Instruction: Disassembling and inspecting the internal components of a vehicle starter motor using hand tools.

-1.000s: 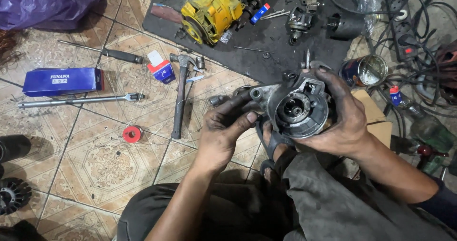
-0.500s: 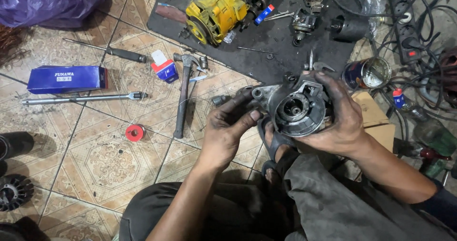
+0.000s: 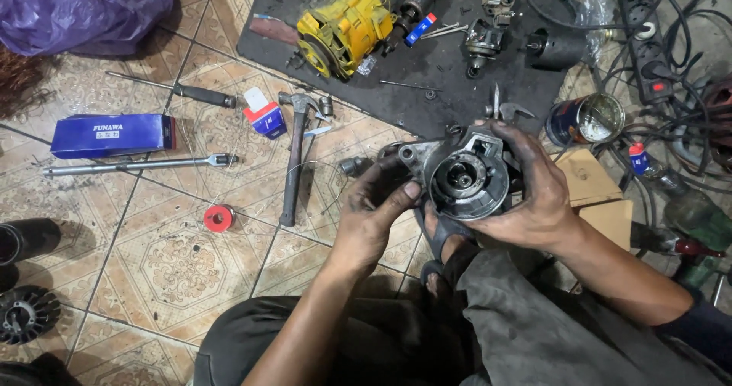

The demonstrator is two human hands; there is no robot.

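Sitting on patterned tile floor (image 3: 152, 271), black mat (image 3: 450, 88), hammer (image 3: 293, 165), scattered tools

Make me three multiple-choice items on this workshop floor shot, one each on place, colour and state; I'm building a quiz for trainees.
1. Where does the hammer lie?
A. On the tiled floor
B. On the black mat
C. In the purple bag

2. What colour is the small tape roll?
A. Green
B. Red
C. White

3. How is the round metal housing held?
A. Lying untouched
B. By one hand
C. By both hands

Answers: 1 A, tiles show beneath it. 2 B, plainly red. 3 C, left hand and right hand both grip it.
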